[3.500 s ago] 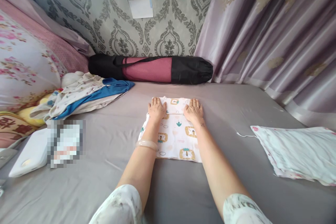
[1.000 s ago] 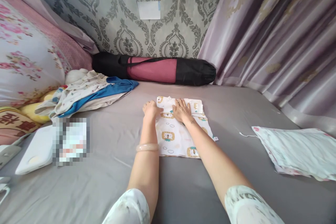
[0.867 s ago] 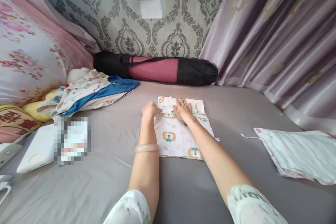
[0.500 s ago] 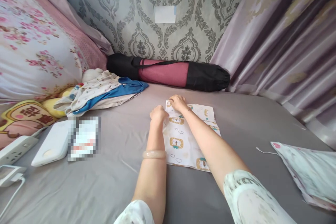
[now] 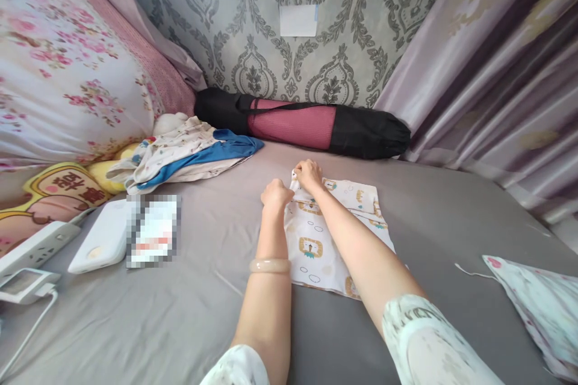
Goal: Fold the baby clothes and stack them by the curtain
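Note:
A white cloth printed with lion faces (image 5: 326,261) lies folded on the grey bed sheet (image 5: 194,313), its front edge nearest me. My left hand (image 5: 276,194), bangle on the wrist, is closed on the cloth's left edge. Just beyond it, my right hand (image 5: 309,175) pinches the far left corner, where a bit of fabric stands up between the fingers. My right forearm crosses over the cloth and hides part of its middle. A fold line runs across its far part.
Behind the cloth, a black and pink mat bag (image 5: 293,123) lies along the wall. To the left are piled clothes (image 5: 189,153), a white power bank (image 5: 106,234), a blurred-out flat item (image 5: 154,231) and a power strip (image 5: 38,246). A pale pillow-like item (image 5: 537,301) lies right.
The view has swung slightly left, so everything sits further right. Both hands keep their grip at the cloth's far left, and the corner there looks a little more bunched.

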A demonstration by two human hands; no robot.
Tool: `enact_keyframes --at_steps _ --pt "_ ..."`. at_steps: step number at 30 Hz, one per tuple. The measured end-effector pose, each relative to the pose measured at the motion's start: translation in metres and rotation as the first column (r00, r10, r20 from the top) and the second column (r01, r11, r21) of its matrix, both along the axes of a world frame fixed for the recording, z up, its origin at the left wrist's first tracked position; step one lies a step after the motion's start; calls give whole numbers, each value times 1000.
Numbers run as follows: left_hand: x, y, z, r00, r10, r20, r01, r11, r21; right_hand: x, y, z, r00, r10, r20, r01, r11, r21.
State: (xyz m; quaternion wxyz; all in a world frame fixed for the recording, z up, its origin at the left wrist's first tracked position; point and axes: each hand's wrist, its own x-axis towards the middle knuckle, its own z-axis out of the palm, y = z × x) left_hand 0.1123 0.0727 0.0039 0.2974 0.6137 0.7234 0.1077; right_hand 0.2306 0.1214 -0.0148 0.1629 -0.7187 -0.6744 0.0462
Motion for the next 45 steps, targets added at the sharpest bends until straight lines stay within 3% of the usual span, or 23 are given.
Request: enact_keyframes --at_steps 7,12,15,17,19,21,25,35,38,42,45 --pt "1 2 -1 998 -29 -49 28 999 -22 -3 2 -21 1000 -8 -30 10 999 45" --pt "1 2 5 996 -46 -71 44 998 -35 18 -6 -13 988 93 -121 -75 986 148" --pt "8 2 4 995 -74 -71 86 978 188 28 -26 -6 995 73 -67 -64 990 123" --pt "18 2 -1 987 -162 -27 160 920 359 30 -40 -3 993 121 -11 -120 992 44" --pt "30 4 -10 960 -278 26 240 869 432 28 -52 -3 978 206 44 -205 978 -35" --pt "40 5 -18 943 -327 57 277 870 407 26 -59 -6 962 261 85 -250 961 -118" --pt "50 7 -29 960 -274 64 246 929 277 24 -62 -13 959 261 114 -233 949 -214" --pt "50 5 -24 960 -266 89 234 935 266 25 -62 -15 957 280 70 -261 944 -203" --pt "54 5 -21 962 -268 58 239 923 302 34 -66 -10 970 241 23 -234 957 -174" --pt "63 4 -21 936 -338 -101 342 804 486 54 -79 -6 997 68 26 -67 997 -37" --pt "67 2 -29 901 -379 -210 433 767 474 68 -91 -10 998 3 66 -3 1000 -1"
